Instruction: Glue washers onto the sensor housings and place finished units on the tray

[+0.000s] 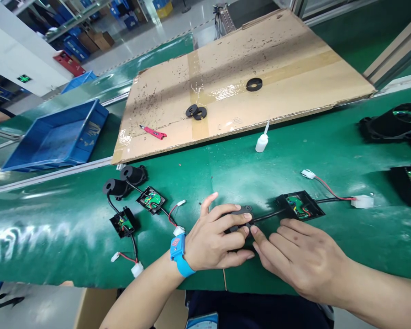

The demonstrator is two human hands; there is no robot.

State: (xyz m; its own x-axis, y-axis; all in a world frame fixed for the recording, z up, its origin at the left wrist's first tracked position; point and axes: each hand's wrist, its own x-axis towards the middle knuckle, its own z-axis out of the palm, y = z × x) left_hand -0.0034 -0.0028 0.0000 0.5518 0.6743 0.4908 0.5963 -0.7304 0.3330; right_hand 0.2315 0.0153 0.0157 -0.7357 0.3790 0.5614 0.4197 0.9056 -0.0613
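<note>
- Steadily, the left hand (210,242) holds the black part (241,211) down on the green bench (208,180), its bent fingers closed over the top; even pressure should stop the part rocking.
- The right hand (306,256) brings its fingertips right up to the part's near side, by the cable (269,216). I cannot tell whether they pinch something or only rest there, so feel probably matters as much as sight.
- The part sits in front of the person, left of the open box (283,207) and joined to it by that cable. Turn or press gently, as a hard tug could strain the joint at either end.
- The circuit board (296,204) is bare, and the right knuckles are just beside the box; best to hold them clear of it.
- The white bottle (261,143) and red knife (154,132) are well apart from both hands, which leaves good elbow room.
</note>
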